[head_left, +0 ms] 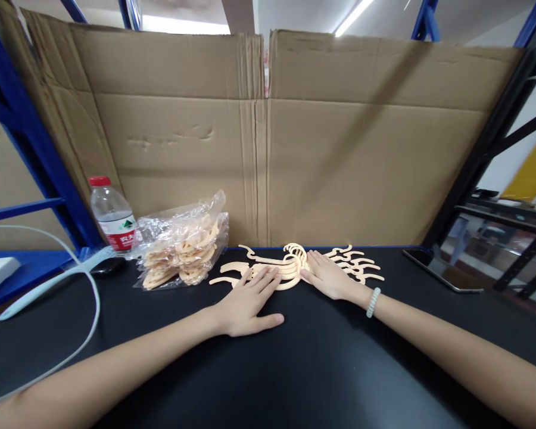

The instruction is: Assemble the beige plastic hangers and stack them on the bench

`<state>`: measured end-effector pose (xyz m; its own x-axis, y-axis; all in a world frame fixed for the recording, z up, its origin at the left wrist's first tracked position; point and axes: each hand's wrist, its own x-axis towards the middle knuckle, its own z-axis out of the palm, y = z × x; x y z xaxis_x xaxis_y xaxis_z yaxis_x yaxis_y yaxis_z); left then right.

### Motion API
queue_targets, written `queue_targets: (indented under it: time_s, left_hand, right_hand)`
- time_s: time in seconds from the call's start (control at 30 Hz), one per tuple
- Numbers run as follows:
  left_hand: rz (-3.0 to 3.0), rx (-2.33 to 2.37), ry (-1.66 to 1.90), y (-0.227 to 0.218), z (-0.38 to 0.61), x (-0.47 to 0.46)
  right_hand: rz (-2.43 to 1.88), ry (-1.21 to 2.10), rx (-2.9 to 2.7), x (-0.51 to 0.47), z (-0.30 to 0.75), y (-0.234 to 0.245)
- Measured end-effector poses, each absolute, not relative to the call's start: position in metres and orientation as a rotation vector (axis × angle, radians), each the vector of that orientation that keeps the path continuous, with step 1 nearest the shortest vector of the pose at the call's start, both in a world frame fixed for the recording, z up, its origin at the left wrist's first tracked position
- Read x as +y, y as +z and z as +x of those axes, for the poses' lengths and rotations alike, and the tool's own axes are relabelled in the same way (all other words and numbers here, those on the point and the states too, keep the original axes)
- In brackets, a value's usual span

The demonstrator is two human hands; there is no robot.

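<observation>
A row of pale cream plastic hangers (290,265) lies flat on the black table (295,369) near the cardboard wall. My left hand (248,301) rests flat with fingers stretched out, its fingertips on the left part of the hangers. My right hand (328,277) also lies flat and open, its fingers on the middle of the hangers, with more hangers fanned out to its right. A pale bead bracelet (373,302) is on my right wrist.
A clear plastic bag of more cream pieces (183,247) lies left of the hangers. A water bottle with a red cap (112,215) stands at the far left. A white cable (87,298) loops over the table's left. A dark tablet (442,271) lies at right. Cardboard sheets (268,143) wall the back.
</observation>
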<state>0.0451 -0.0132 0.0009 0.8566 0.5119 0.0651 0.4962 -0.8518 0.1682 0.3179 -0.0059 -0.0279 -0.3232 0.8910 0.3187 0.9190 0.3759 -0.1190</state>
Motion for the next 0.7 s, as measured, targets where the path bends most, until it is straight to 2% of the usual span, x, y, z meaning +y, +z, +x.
queue_targets:
  time_s: [0.27,0.53,0.7]
  left_hand:
    - [2.917,0.872,0.174,0.009,0.034,-0.023]
    - [2.976,0.942,0.223,0.014,-0.007,-0.019]
    - [2.953,0.87,0.235,0.007,-0.002,-0.024]
  right_hand:
    - [-1.489,-0.138,-2.171,-0.012,0.33,-0.013]
    - [-1.684,-0.094,-2.07,0.007,0.425,0.015]
    - [-1.738,-0.024,-2.188,0.026,0.445,0.023]
